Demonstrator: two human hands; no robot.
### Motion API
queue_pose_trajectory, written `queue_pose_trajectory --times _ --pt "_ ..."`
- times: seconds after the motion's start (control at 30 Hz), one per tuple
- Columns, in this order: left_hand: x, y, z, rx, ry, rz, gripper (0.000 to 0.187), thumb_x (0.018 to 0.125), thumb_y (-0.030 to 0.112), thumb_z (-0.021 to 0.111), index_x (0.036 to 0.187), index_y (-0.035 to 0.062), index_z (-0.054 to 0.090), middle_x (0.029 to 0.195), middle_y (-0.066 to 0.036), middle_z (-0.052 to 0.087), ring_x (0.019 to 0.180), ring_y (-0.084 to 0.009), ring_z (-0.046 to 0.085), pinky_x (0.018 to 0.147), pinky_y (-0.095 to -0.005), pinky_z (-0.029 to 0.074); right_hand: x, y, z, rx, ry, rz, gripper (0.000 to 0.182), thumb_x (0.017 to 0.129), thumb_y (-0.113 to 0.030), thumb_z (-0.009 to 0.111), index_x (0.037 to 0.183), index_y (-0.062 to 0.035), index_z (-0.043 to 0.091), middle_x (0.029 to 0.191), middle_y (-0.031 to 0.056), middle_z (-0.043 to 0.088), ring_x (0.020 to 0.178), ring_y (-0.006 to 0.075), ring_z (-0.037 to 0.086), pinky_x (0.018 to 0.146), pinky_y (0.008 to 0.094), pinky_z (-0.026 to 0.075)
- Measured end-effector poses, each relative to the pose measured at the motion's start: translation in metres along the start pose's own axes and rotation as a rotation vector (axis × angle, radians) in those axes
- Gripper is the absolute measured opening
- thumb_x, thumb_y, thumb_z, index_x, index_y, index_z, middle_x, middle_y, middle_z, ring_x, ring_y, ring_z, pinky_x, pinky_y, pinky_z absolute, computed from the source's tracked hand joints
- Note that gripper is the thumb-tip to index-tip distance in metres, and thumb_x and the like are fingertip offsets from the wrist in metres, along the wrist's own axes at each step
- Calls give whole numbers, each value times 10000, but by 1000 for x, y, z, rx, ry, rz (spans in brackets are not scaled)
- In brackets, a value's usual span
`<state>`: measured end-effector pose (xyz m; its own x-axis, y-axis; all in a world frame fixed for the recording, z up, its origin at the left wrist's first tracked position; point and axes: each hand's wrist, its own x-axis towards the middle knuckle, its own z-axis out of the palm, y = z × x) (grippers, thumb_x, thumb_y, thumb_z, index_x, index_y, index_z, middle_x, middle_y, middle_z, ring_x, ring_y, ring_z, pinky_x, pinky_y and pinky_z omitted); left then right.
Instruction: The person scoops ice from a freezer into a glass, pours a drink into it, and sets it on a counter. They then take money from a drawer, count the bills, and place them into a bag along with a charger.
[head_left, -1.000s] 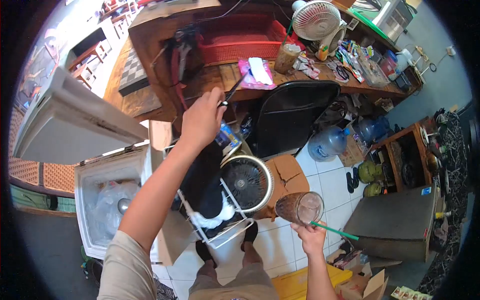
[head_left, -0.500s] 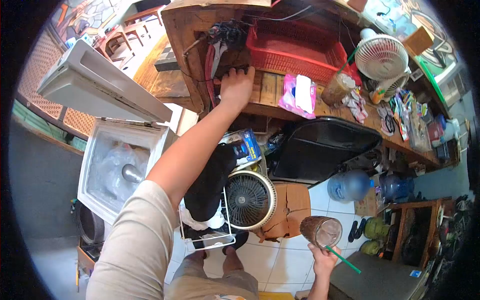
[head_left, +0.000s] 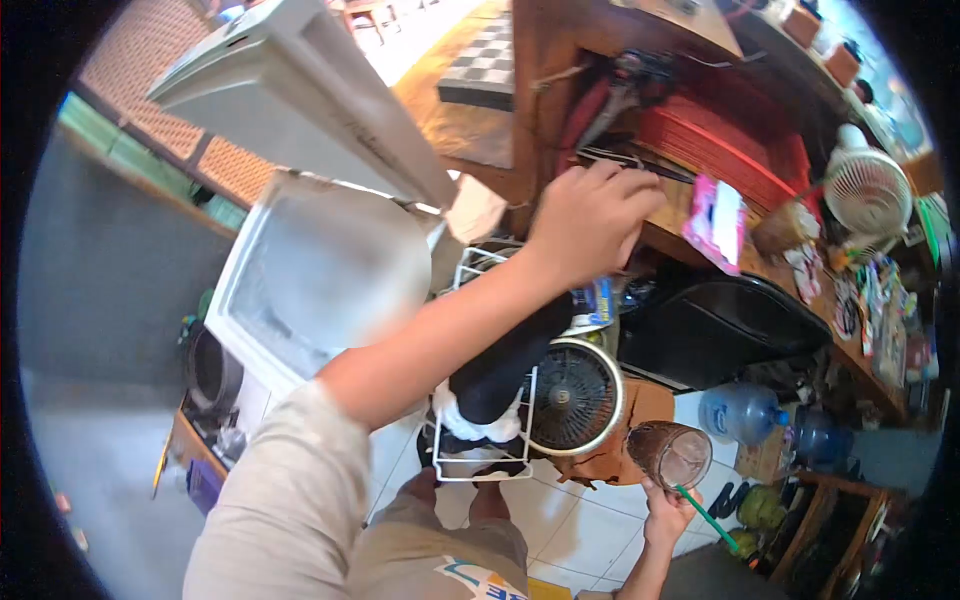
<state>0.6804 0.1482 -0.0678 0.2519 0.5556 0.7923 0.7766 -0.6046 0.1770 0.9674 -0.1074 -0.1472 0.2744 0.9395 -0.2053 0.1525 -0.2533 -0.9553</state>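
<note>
My left hand (head_left: 600, 215) is at the wooden bench's front edge, beside a dark object with a cable (head_left: 608, 157). Its fingers are curled and slightly blurred; what they hold, if anything, is hidden. Low on the right, my right hand (head_left: 668, 512) is wrapped round a clear cup of brown iced drink (head_left: 665, 452), tilted, with a green straw (head_left: 708, 520) sticking out. Left of my left forearm, the white chest freezer (head_left: 330, 275) stands with its lid (head_left: 310, 95) raised.
A red basket (head_left: 725, 130), a pink packet (head_left: 716, 222) and a white fan (head_left: 868, 190) sit on the bench. Below are a black chair (head_left: 720, 325), a round fan (head_left: 572, 395), a white wire rack (head_left: 480, 468) and a blue water bottle (head_left: 742, 412).
The view has swung left, so the surroundings sit further right. My left hand has come away from the bench top towards its front edge. My right hand still holds the cup.
</note>
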Motion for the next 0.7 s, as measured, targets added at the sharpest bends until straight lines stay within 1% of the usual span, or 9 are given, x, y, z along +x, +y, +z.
queue_pose_trajectory --times 0.13,0.17,0.2,0.23,0.3,0.37,0.5,0.6,0.7 --pt "-13 -19 -236 284 49 178 351 702 186 615 1035 81 652 1085 -138 635 1002 -264 568 888 -378 440 12 -13 17 19 -90 -30 263 698 59 732 912 -39 614 767 -18 597 593 37 464 499 205 342" --pt "-12 -57 -256 329 452 338 361 785 170 574 1124 53 609 1176 -171 595 1071 -273 545 950 -398 416 13 -18 20 23 -122 -41 284 703 59 726 943 -32 605 807 -6 603 611 40 472 501 204 343" --pt "8 -90 -285 393 413 398 383 863 192 553 1206 22 552 1251 -167 554 1124 -272 534 1000 -393 384 9 -22 24 25 -146 -46 306 708 60 720 975 -26 596 847 5 610 629 43 480 503 204 345" --pt "13 -103 -303 394 282 -56 415 918 256 561 1248 6 526 1285 -160 536 1177 -259 519 1021 -356 366 7 -30 32 100 -123 30 369 708 86 704 1041 -11 578 936 42 629 711 88 557 565 234 428" --pt "9 -170 -327 769 -75 -136 498 909 315 610 1288 9 510 1291 -147 540 1188 -244 518 1020 -336 367 5 -32 41 78 -116 5 424 703 104 701 1093 0 573 1015 81 648 850 153 625 721 284 508" --pt "1 -198 -324 610 -38 -237 496 924 323 591 1316 30 508 1293 -138 544 1204 -252 511 1027 -346 370 1 -47 54 248 -114 40 309 672 92 744 961 31 653 974 86 672 876 155 639 778 289 522" --pt "-16 -211 -355 432 -69 -47 497 904 301 589 1315 35 506 1331 -140 522 1248 -283 476 1067 -407 333 -4 -68 67 229 -25 84 315 692 64 773 984 49 656 1011 107 683 930 174 647 842 285 531" --pt "-86 -179 -405 485 -162 -120 654 871 354 664 1400 62 415 1441 -147 409 1324 -309 387 1089 -447 309 22 -76 60 -33 37 -17 383 726 -85 811 613 -111 446 589 -64 463 555 43 467 506 219 402" --pt "-159 -129 -436 721 -329 -65 611 759 386 721 1221 26 546 1247 -184 520 1215 -375 454 984 -486 370 61 -106 75 -50 118 -128 560 719 -174 835 542 -117 306 559 -105 268 547 34 233 488 249 191"
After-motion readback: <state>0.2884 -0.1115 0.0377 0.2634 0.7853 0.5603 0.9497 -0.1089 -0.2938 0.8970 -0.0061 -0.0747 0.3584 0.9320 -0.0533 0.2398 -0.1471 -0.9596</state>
